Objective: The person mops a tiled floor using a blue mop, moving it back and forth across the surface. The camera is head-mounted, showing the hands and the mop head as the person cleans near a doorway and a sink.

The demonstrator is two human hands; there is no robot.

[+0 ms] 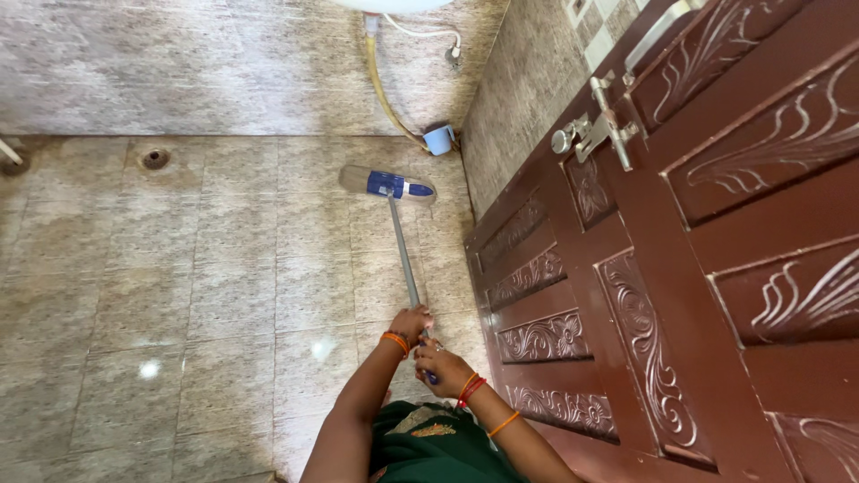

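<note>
From the head view, the left hand [411, 322] and right hand [438, 362] are both wrapped round the mop [394, 186] handle, its flat head out on the tiled floor [179, 295] near the blue cup [438, 139]. This looks like mid-stroke mopping beside the door [680, 268]; drawing the head back calls for a steady two-handed pull.

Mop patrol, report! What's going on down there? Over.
Left hand and right hand both gripping mop handle. Mop head flat on floor tiles. Blue cup ahead.

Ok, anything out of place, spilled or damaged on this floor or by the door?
Nothing stands out. Both hands, left hand and right hand, grip the mop handle, its flat head lying on the tiled floor. A small blue cup stands upright in the corner by the carved door.
</note>
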